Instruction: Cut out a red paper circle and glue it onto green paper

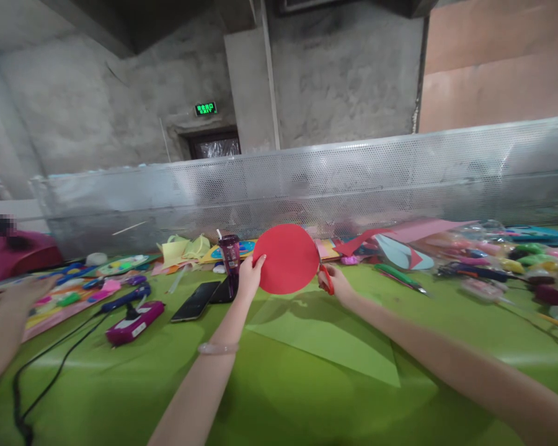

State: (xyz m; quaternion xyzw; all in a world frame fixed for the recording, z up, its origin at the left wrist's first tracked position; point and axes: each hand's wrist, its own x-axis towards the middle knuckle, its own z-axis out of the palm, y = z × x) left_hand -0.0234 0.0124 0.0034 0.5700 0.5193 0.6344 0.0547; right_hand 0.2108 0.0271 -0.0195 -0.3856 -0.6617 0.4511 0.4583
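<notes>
Left hand (250, 275) raised over the bench (279, 402), fingers pinched on the left rim of a red paper disc (286, 259). Disc upright, face to camera.

Right hand (338, 285) closed round red-handled scissors (326, 280) at the disc's lower right rim. The disc lies just left of this hand. Scissors appear to point up along the rim, touching it; blade opening too small to tell.

One hand on each side of the disc, about equally near.

Green sheet (325, 337) flat on the bench below the disc. Cup (230, 251) and phone (196, 301) left of the disc. Another person's hand (25, 291) well left of the disc.
</notes>
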